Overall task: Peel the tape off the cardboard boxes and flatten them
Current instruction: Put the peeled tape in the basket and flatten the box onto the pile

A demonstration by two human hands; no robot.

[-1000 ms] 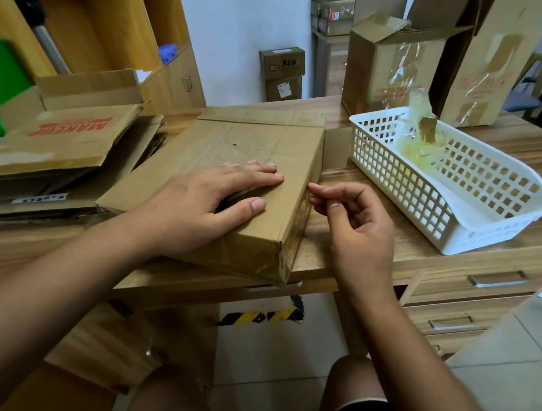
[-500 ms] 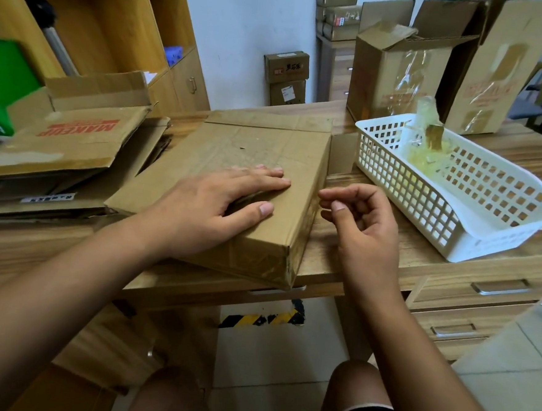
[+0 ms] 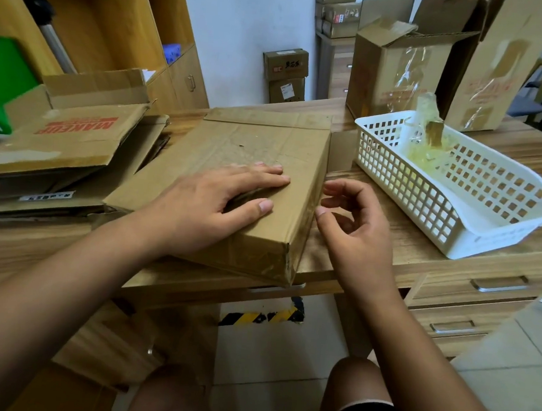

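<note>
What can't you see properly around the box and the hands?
Head view:
- Top of the cardboard box beneath the left hand: covered by the hand.
- Whether the right hand pinches anything at the box's side: too fine to see.
- Green thing: cut off by the left edge.
- White label on the flattened cardboard: too small to read.

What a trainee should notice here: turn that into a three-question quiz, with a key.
1. True or false: the left hand lies flat on top of the cardboard box.
2. Where is the wad of clear tape? A) in the white basket B) on top of the box C) in the left hand
3. Fill in: the right hand is beside the box's ____ side.
Key: 1 true; 2 A; 3 right.
</note>
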